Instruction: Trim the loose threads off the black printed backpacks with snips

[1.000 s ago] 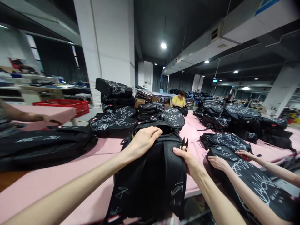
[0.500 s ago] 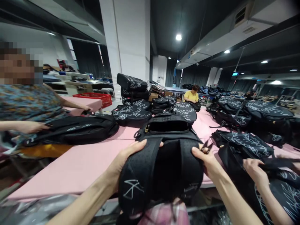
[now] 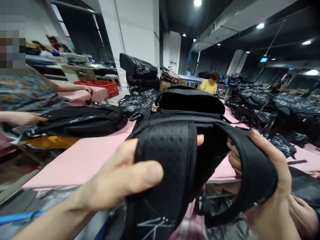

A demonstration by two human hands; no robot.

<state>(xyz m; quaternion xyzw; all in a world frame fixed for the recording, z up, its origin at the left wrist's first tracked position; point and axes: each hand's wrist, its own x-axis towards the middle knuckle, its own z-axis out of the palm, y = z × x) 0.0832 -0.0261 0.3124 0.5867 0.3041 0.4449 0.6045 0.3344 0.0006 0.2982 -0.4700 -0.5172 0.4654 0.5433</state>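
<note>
A black backpack (image 3: 185,118) is in front of me, its zipped top pocket gaping and its shoulder straps toward me. My left hand (image 3: 120,176) is wrapped round the left shoulder strap (image 3: 170,150), thumb on top and a fingertip showing past its inner edge. White line drawing marks this strap's lower part. My right hand (image 3: 275,170) grips the right shoulder strap (image 3: 260,166), which bends outward in a loop, with fingers inside it and the thumb on its outer side. The small snips seen earlier by this hand are out of sight.
Pink-covered table (image 3: 82,160) beneath. Stacked black backpacks (image 3: 141,71) stand behind, more backpacks (image 3: 287,103) at right. At left a co-worker handles another backpack (image 3: 85,118); a red crate (image 3: 110,89) is beyond. Another person's hand (image 3: 303,210) is close by my right wrist.
The backpack appears closer and larger. My right hand has pulled the right strap outward, away from the left one. My left hand stays on its strap. The view has tilted down.
</note>
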